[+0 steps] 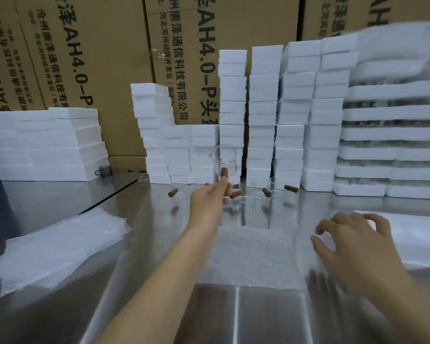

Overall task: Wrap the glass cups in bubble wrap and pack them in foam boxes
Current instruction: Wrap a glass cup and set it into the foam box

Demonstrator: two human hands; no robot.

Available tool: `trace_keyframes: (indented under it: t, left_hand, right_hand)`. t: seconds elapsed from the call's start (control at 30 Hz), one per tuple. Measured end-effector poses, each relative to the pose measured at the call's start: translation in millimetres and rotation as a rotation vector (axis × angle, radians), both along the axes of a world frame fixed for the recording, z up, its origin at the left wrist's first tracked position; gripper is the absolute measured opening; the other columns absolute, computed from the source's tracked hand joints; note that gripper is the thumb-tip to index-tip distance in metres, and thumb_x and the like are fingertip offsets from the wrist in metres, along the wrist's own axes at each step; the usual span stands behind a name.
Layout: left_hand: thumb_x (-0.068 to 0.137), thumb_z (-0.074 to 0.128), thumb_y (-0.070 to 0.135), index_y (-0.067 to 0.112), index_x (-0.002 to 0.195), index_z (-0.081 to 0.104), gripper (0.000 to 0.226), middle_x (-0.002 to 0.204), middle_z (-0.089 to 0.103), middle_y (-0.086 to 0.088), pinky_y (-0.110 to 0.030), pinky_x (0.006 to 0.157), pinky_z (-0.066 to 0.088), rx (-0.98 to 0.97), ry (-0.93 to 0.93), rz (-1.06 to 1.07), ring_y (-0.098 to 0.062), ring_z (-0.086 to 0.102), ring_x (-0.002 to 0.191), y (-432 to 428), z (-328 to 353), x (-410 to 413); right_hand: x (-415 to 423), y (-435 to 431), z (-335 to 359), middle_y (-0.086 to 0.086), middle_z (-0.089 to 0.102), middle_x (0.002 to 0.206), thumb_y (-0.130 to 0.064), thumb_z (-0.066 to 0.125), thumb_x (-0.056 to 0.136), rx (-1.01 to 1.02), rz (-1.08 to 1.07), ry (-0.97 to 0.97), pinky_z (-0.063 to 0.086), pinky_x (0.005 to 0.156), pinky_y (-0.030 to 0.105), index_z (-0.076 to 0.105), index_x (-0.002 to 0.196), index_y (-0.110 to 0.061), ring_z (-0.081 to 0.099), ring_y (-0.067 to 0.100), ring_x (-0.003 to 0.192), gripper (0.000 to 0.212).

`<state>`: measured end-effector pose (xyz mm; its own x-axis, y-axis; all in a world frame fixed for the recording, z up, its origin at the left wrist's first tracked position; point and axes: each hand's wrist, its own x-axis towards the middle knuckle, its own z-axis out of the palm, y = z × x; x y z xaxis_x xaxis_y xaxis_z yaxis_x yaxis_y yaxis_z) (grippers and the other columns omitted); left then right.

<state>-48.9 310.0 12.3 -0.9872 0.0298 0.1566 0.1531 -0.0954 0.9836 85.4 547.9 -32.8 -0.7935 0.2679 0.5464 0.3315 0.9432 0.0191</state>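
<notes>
**A:** What could go wrong for you from here?

**B:** Your left hand (215,194) has the glass cup (226,158) up in the air, in front of the foam boxes (261,115), and you carry it by its brown handle (224,173) alone. My guess is that a loose pinch would let the clear body swing or slip. It could then land on the other cups (249,192) standing just beneath it on the steel table (60,194).

**A:** And when you bring it down?

**B:** Aim for the middle of the bubble wrap sheet (248,256) lying flat near you. Set it too close to an edge and the wrap may not close round it.

**A:** How are your fingers?

**B:** On the left, thumb and fingers are curled tight round the handle, holding the cup. Your right hand (353,247) holds nothing. Its fingers (320,228) are spread and bent, by the sheet's right edge, but I cannot tell whether they touch it.

**A:** Anything else?

**B:** The sheet looks light, so pin it before the cup arrives or it may shift
</notes>
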Motion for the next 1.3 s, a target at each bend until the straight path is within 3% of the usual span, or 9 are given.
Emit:
trace_keyframes:
  t: [0.1,0.2,0.4,0.53,0.73,0.93,1.1,1.2,1.3]
  left_hand:
    - [0.107,0.064,0.041,0.021,0.093,0.082,0.030,0.084,0.076,0.012,-0.021,0.067,0.044,0.024,0.113,-0.116,0.001,0.059,0.065,27.4,-6.4,33.8]
    - [0.107,0.064,0.040,0.021,0.092,0.081,0.030,0.077,0.067,0.011,-0.021,0.069,0.042,0.023,0.188,-0.163,0.000,0.053,0.063,41.8,-13.0,54.9]
    - [0.105,0.066,0.041,0.033,0.094,0.084,0.023,0.090,0.071,0.008,-0.031,0.081,0.042,0.132,0.085,-0.220,-0.006,0.052,0.072,48.8,-20.5,67.7]
    - [0.106,0.066,0.039,0.029,0.106,0.082,0.019,0.093,0.078,0.018,-0.027,0.080,0.044,0.114,0.106,-0.199,0.001,0.053,0.067,45.0,-21.0,63.3]
    - [0.103,0.069,0.041,0.028,0.099,0.085,0.021,0.089,0.070,0.006,-0.025,0.077,0.044,0.011,0.179,-0.264,-0.003,0.053,0.069,49.7,-25.9,66.1]
    - [0.091,0.084,0.036,0.026,0.100,0.084,0.014,0.093,0.081,0.004,-0.012,0.062,0.048,0.049,0.193,-0.340,0.000,0.062,0.071,67.0,-41.5,84.9]
    - [0.084,0.093,0.026,0.019,0.090,0.078,0.017,0.082,0.077,0.005,-0.022,0.068,0.050,0.058,0.174,-0.250,-0.009,0.061,0.070,74.6,-50.4,91.2]
    - [0.084,0.092,0.024,0.015,0.093,0.076,0.021,0.083,0.076,0.005,-0.028,0.070,0.052,0.055,0.186,-0.258,-0.015,0.059,0.071,74.7,-48.4,90.6]
    - [0.093,0.083,0.019,0.017,0.099,0.079,0.007,0.091,0.080,0.003,-0.018,0.065,0.052,0.042,0.228,-0.350,-0.011,0.068,0.073,72.7,-44.4,92.4]
  right_hand:
    - [0.3,-3.8,-0.4,-0.017,0.068,0.097,-0.047,0.066,0.093,-0.078,0.166,0.178,0.023,0.104,0.040,0.074,0.095,-0.040,0.064,0.016,0.107,0.011]
    - [0.1,-11.6,4.2,-0.024,0.063,0.092,-0.053,0.055,0.099,-0.194,0.318,0.246,0.026,0.100,0.034,0.071,0.100,-0.043,0.059,0.006,0.101,0.019]
    - [2.4,-18.8,3.3,-0.029,0.063,0.086,-0.061,0.042,0.095,-0.257,0.436,0.254,0.031,0.095,0.031,0.070,0.093,-0.044,0.058,-0.004,0.094,0.033]
    - [2.1,-16.7,1.0,-0.029,0.066,0.085,-0.048,0.057,0.098,-0.330,0.477,0.255,0.042,0.093,0.033,0.072,0.090,-0.040,0.061,-0.003,0.092,0.019]
    - [6.5,-33.9,3.8,-0.028,0.069,0.110,-0.048,0.062,0.100,-0.825,0.630,0.393,0.049,0.081,0.011,0.070,0.126,-0.044,0.065,-0.003,0.105,0.027]
    - [9.1,-47.4,14.4,-0.012,0.080,0.101,-0.033,0.075,0.096,-1.170,0.696,0.594,0.056,0.086,0.029,0.078,0.106,-0.036,0.075,0.007,0.100,0.011]
    - [8.9,-48.9,13.4,-0.005,0.082,0.097,-0.029,0.082,0.090,-1.381,0.713,0.528,0.056,0.078,0.012,0.084,0.098,-0.026,0.077,0.010,0.098,0.009]
    - [8.2,-49.4,15.1,-0.004,0.081,0.102,-0.036,0.070,0.098,-1.408,0.752,0.424,0.056,0.083,0.015,0.083,0.100,-0.033,0.075,0.008,0.104,0.013]
    - [8.1,-49.6,17.9,0.006,0.080,0.102,-0.042,0.060,0.104,-1.435,0.794,0.346,0.054,0.079,0.023,0.081,0.105,-0.029,0.074,0.017,0.101,0.024]
